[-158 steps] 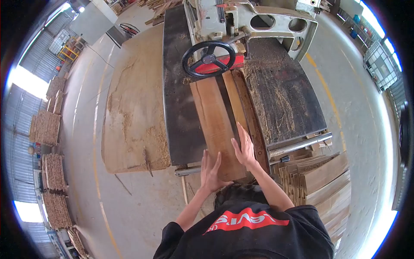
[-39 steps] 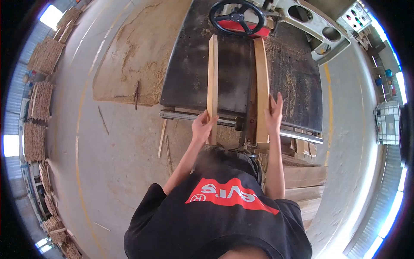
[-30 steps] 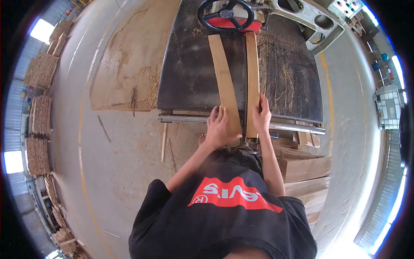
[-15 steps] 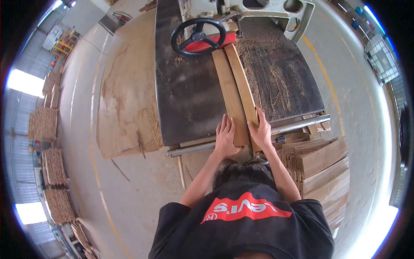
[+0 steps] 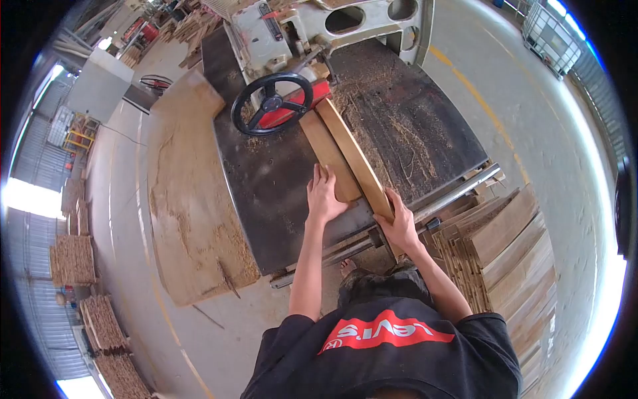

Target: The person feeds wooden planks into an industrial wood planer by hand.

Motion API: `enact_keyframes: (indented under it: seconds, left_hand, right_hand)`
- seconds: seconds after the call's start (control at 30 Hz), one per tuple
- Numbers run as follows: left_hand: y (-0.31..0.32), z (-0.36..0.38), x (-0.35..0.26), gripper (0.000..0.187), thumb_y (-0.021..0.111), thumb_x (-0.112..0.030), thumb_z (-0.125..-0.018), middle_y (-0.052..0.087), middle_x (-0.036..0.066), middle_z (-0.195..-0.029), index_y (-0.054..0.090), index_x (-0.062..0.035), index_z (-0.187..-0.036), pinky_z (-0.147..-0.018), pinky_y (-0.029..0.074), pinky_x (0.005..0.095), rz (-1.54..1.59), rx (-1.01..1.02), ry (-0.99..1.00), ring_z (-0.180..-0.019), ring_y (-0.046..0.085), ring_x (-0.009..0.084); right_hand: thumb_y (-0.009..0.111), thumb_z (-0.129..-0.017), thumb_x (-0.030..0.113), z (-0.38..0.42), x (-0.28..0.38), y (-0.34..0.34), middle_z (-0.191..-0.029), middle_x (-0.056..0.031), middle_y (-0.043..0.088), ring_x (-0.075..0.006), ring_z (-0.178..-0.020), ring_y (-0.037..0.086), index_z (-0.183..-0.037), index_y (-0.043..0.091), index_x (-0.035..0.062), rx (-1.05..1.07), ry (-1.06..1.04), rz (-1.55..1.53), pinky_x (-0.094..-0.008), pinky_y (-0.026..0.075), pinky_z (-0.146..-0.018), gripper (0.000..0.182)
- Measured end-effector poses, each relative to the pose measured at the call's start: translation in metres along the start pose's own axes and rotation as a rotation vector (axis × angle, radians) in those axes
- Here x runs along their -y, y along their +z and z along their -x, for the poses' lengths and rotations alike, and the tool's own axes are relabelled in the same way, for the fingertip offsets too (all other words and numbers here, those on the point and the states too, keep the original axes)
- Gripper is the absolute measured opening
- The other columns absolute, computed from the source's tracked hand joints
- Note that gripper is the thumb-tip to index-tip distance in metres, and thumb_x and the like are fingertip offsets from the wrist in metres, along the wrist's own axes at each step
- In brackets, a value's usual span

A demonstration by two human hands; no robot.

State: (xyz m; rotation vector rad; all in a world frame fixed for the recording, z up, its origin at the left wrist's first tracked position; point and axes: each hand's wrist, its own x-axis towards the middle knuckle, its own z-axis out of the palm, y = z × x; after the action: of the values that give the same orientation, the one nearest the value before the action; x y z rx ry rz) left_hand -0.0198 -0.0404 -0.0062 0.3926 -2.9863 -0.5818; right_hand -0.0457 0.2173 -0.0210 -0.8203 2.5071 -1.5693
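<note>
My left hand (image 5: 325,196) lies on the near end of a flat wooden board (image 5: 327,153), its fingers spread over the wood at the left edge. My right hand (image 5: 397,225) grips a longer, narrow wooden piece (image 5: 355,156) near its close end, thumb on the left and fingers on the right. Both pieces lie side by side on the dark machine table (image 5: 266,193). Their far ends reach the red guard (image 5: 289,112) beside a black handwheel (image 5: 272,104).
Sawdust covers the table's right part. A metal rail (image 5: 455,194) runs along its front edge. Stacked boards (image 5: 508,246) stand at the right, and a dusty wooden sheet (image 5: 189,199) lies left. The grey machine frame (image 5: 325,30) rises at the back.
The view has shifted and turned. The left board has slid forward relative to the narrow piece, with my left hand following it. My right hand stays on the narrow piece.
</note>
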Motion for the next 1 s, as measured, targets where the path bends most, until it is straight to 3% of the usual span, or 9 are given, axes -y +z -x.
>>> enact_keyframes:
  seconds: [0.23, 0.37, 0.4, 0.57, 0.63, 0.73, 0.83, 0.87, 1.0]
  left_hand:
    - [0.022, -0.038, 0.039, 0.133, 0.103, -0.044, -0.063, 0.033, 0.028, -0.174, 0.034, -0.0014, -0.168, -0.125, 0.036, 0.059, 0.054, -0.17, 0.028, -0.163, 0.031, 0.0451]
    - [0.042, -0.04, 0.071, 0.119, 0.101, -0.046, -0.07, 0.047, 0.022, -0.169, 0.044, -0.0056, -0.166, -0.126, 0.035, 0.0605, 0.318, -0.462, 0.11, -0.16, 0.037, 0.0463]
    - [0.033, -0.037, 0.065, 0.104, 0.099, -0.046, -0.075, 0.053, 0.02, -0.166, 0.054, -0.0077, -0.161, -0.125, 0.036, 0.0619, 0.472, -0.602, 0.152, -0.159, 0.038, 0.0472]
    - [0.013, -0.003, 0.119, 0.063, 0.088, -0.04, -0.091, 0.062, 0.021, -0.153, 0.071, -0.0081, -0.143, -0.122, 0.037, 0.0642, 0.162, -1.021, -0.149, -0.151, 0.044, 0.0499]
    - [-0.015, 0.04, 0.181, 0.062, 0.079, -0.049, -0.097, 0.062, 0.023, -0.152, 0.071, -0.0087, -0.142, -0.122, 0.034, 0.0683, -0.173, -1.021, -0.53, -0.152, 0.041, 0.0521]
    - [-0.032, 0.094, 0.257, 0.079, 0.076, -0.066, -0.094, 0.054, 0.027, -0.16, 0.065, -0.0156, -0.154, -0.123, 0.026, 0.0734, -0.348, -1.03, -0.729, -0.157, 0.033, 0.054]
    - [-0.052, 0.143, 0.28, 0.082, 0.08, -0.065, -0.089, 0.05, 0.025, -0.164, 0.064, -0.0176, -0.154, -0.122, 0.029, 0.0716, -0.247, -0.917, -0.949, -0.16, 0.028, 0.0532]
    - [-0.055, 0.152, 0.283, 0.094, 0.088, -0.066, -0.08, 0.049, 0.025, -0.165, 0.062, -0.0193, -0.157, -0.124, 0.029, 0.0691, -0.277, -0.88, -1.03, -0.16, 0.03, 0.0505]
    - [-0.073, 0.173, 0.292, 0.102, 0.096, -0.055, -0.071, 0.056, 0.023, -0.16, 0.061, -0.0136, -0.157, -0.124, 0.036, 0.0616, -0.085, -0.525, -1.132, -0.154, 0.041, 0.0463]
  right_hand:
    - [0.086, -0.091, 0.011, -0.002, 0.003, 0.002, -0.14, -0.0282, 0.069, -0.0456, -0.129, 0.069, -0.157, 0.046, 0.0014, -0.004, 0.016, 0.012, -0.0474, 0.057, -0.106, 0.078]
    - [0.083, -0.094, 0.01, 0.001, 0.013, -0.001, -0.138, -0.0304, 0.069, -0.0458, -0.127, 0.07, -0.155, 0.049, 0.0006, -0.002, 0.0, 0.063, -0.0496, 0.059, -0.103, 0.07]
    - [0.083, -0.094, 0.011, 0.002, 0.013, -0.001, -0.138, -0.0307, 0.068, -0.0461, -0.127, 0.07, -0.154, 0.051, -0.0001, -0.006, -0.01, 0.137, -0.0501, 0.059, -0.103, 0.069]
    - [0.082, -0.098, 0.02, 0.004, 0.014, 0.007, -0.139, -0.0312, 0.068, -0.0496, -0.126, 0.069, -0.152, 0.053, -0.0036, -0.012, -0.03, 0.35, -0.052, 0.06, -0.102, 0.065]
    - [0.081, -0.099, 0.02, 0.008, 0.014, 0.006, -0.139, -0.031, 0.068, -0.0499, -0.125, 0.069, -0.152, 0.053, -0.0038, 0.031, 0.01, 0.329, -0.0521, 0.06, -0.102, 0.064]
    - [0.081, -0.1, 0.02, 0.001, 0.014, 0.006, -0.139, -0.0309, 0.069, -0.0501, -0.123, 0.07, -0.151, 0.054, -0.0037, 0.028, -0.008, 0.323, -0.0521, 0.06, -0.101, 0.063]
    - [0.082, -0.099, 0.02, 0.0, 0.014, 0.007, -0.133, -0.0296, 0.072, -0.0486, -0.118, 0.073, -0.149, 0.056, -0.0028, 0.014, -0.017, 0.296, -0.0504, 0.061, -0.096, 0.061]
    - [0.083, -0.098, 0.019, 0.0, 0.009, 0.009, -0.129, -0.0283, 0.074, -0.0478, -0.115, 0.075, -0.148, 0.057, -0.0013, -0.004, -0.038, 0.286, -0.0494, 0.062, -0.094, 0.06]
    - [0.083, -0.098, 0.02, -0.002, 0.004, 0.009, -0.125, -0.0283, 0.075, -0.0481, -0.111, 0.076, -0.147, 0.057, -0.0008, -0.009, -0.076, 0.281, -0.0501, 0.062, -0.091, 0.059]
